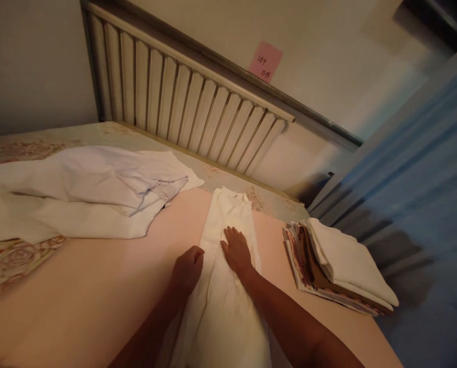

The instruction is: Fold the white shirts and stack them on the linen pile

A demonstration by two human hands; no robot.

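A white garment (pixel 234 312), long and narrow with its sides turned in, lies lengthwise before me, its neckline at the far end. My right hand (pixel 238 250) rests flat on its upper part, fingers spread. At the garment's left edge, my left hand (pixel 190 267) is closed in a fist with the thumb on top. What that fist holds, if anything, is hidden. Beneath the garment is a smooth pink surface (pixel 136 286).
Loose white clothes (pixel 86 179) lie heaped at the left on a floral cloth (pixel 21 260). A stack of folded clothes (pixel 351 266) sits at the right, near a blue curtain (pixel 412 179). Behind stand a slatted radiator (pixel 182 97) and a wall with a pink note (pixel 265 61).
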